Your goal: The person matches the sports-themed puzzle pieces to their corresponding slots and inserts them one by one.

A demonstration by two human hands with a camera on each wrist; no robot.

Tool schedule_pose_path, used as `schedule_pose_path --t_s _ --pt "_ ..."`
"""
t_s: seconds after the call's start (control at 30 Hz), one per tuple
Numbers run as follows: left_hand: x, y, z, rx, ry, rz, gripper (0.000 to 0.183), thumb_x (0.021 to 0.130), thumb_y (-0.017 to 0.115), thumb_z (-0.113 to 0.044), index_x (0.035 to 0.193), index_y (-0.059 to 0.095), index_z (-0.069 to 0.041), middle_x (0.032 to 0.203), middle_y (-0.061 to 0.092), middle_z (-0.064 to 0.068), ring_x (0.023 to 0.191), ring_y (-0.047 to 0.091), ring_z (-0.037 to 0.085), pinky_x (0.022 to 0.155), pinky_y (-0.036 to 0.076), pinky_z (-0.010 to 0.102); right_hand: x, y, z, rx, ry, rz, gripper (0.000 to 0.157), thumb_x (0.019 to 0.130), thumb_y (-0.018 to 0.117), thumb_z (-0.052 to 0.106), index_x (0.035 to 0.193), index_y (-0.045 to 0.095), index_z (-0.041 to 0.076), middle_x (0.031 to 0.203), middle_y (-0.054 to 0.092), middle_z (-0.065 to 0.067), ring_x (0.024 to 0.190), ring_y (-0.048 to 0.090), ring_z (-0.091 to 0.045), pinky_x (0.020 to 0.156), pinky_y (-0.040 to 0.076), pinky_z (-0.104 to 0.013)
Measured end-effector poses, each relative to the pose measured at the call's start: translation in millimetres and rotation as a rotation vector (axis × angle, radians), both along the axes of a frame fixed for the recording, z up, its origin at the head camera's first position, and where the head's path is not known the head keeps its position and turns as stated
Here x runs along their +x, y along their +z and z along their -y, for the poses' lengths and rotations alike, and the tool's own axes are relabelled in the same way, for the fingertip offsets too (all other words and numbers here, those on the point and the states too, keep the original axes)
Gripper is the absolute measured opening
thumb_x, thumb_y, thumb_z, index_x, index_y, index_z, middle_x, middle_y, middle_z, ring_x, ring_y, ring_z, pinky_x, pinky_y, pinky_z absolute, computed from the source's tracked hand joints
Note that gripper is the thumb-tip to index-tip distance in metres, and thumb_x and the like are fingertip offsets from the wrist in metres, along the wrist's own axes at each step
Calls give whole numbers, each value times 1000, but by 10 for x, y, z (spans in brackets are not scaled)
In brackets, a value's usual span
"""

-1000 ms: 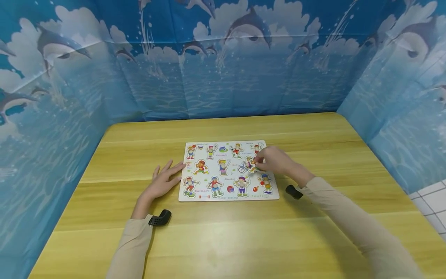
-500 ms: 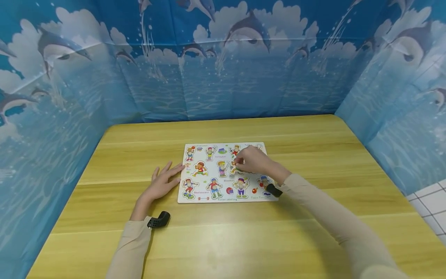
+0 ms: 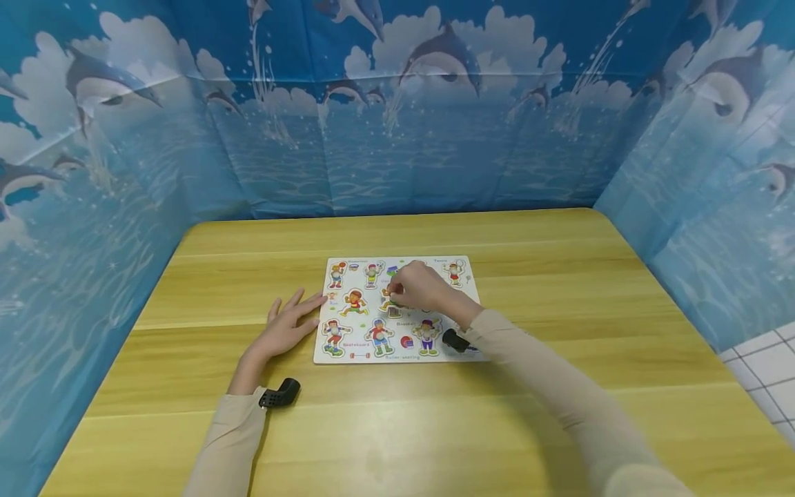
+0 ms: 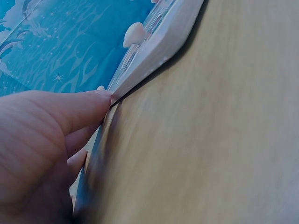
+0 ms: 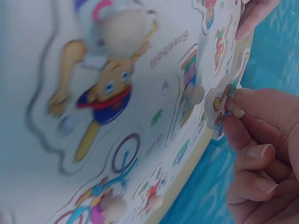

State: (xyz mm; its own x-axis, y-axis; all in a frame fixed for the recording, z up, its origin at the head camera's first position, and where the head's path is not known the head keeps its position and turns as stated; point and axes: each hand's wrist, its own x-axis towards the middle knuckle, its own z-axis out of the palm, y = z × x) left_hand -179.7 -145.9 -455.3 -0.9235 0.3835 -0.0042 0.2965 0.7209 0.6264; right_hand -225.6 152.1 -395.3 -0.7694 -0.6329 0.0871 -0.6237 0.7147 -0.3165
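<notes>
A white wooden knob puzzle board (image 3: 368, 317) with cartoon sports figures lies on the table. My right hand (image 3: 425, 288) is over its middle, pinching a puzzle piece (image 5: 217, 106) between thumb and index finger. In the right wrist view the piece is tilted, off the board's surface, and the fingertips cover its knob. The golf figure under this hand is mostly hidden in the head view. At the board's left edge, my left hand (image 3: 287, 330) lies with fingers spread, its fingertips touching the rim. The runner piece (image 3: 354, 302) and baseball piece (image 3: 427, 337) sit in their slots.
The wooden table (image 3: 373, 428) extends around the board on all sides. A blue dolphin-print curtain (image 3: 397, 152) hangs along its back and sides. Black wrist cameras sit on both wrists, the right one (image 3: 455, 339) overlapping the board's lower right corner in the head view.
My right hand has moved left across the board with the puzzle piece, from the right side to the middle. The tennis figure at the upper right is uncovered. My left hand stays put.
</notes>
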Motion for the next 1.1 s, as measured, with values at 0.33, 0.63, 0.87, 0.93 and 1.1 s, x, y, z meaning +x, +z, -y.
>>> schedule_pose_path --t_s 0.33,0.63,0.87,0.93,1.1 --pt "11 -10 -17 9 5 8 48 97 50 -21 143 40 -15 153 32 10 146 8 39 113 -11 59 -66 3 206 16 -12 20 13 88 63 16 85 75 14 81 73 0 63 58 -7 57 45 -18" --pt "5 19 -19 18 1 14 49 97 51 -22 144 39 -16 153 32 10 146 7 39 113 -11 60 -81 1 431 34 16 36 14 87 61 12 88 75 12 85 73 -2 70 64 -9 64 51 -21" --pt "-13 9 5 1 -6 19 48 97 49 -24 144 39 -18 153 32 9 146 7 39 113 -11 60 -112 -18 593 69 23 32 15 88 60 13 87 75 13 85 73 0 67 62 -8 60 48 -20" --pt "-20 4 7 -3 -6 18 48 97 49 -24 144 39 -18 154 32 9 147 7 39 113 -11 60 -117 -10 626 71 21 42 15 88 60 13 87 75 13 85 73 -1 66 61 -8 59 47 -19" --pt "-31 -7 17 -4 1 18 48 97 49 -23 144 39 -18 154 32 8 147 7 38 113 -11 59 -129 -9 706 73 23 43 15 86 60 10 81 74 12 76 71 -1 57 52 -6 53 39 -17"
